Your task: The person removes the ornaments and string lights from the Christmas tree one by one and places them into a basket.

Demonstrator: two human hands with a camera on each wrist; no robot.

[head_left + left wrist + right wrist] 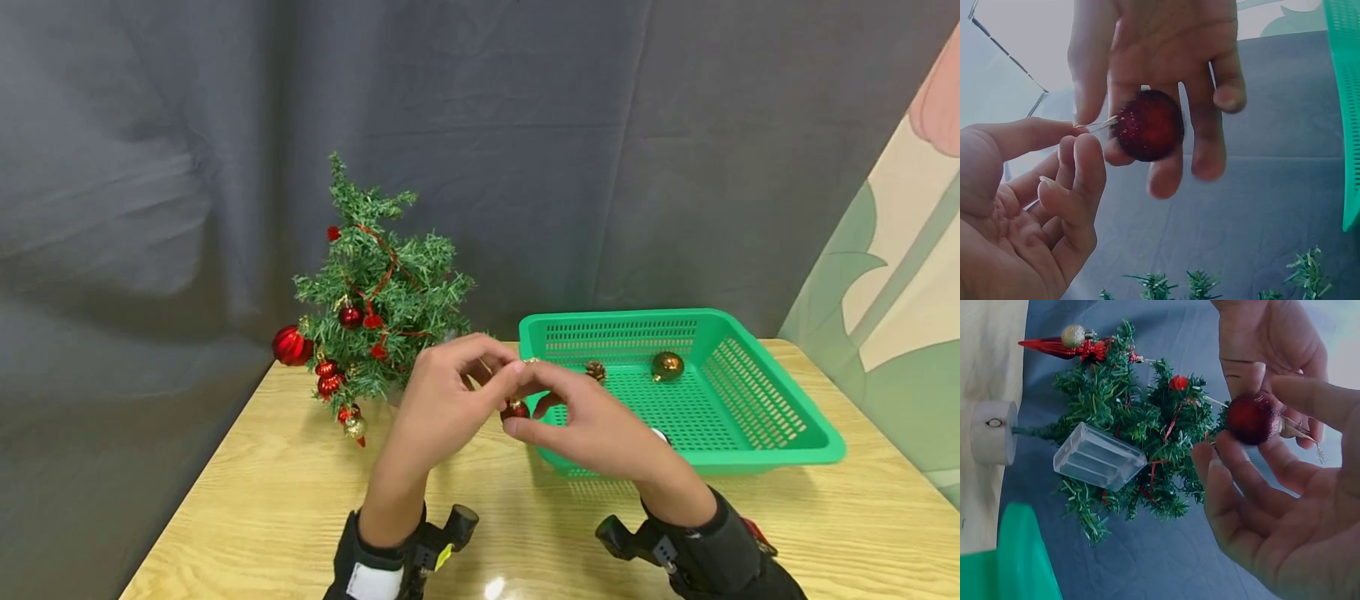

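On a wooden table [285,500], both hands hold 1 red bauble [1149,125]: right hand [600,425] cradles it, left hand [442,400] pinches its hanging loop [1094,125]. The step looks like opening that loop; next, the small tree [375,292] left of the grip.

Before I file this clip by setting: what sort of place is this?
Likely a staged tabletop recording setup: a wooden table before a grey cloth backdrop, with a mini Christmas tree and green basket.

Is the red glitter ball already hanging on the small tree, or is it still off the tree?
Off the tree. The red glitter ball is held between the left hand and right hand, beside the small tree.
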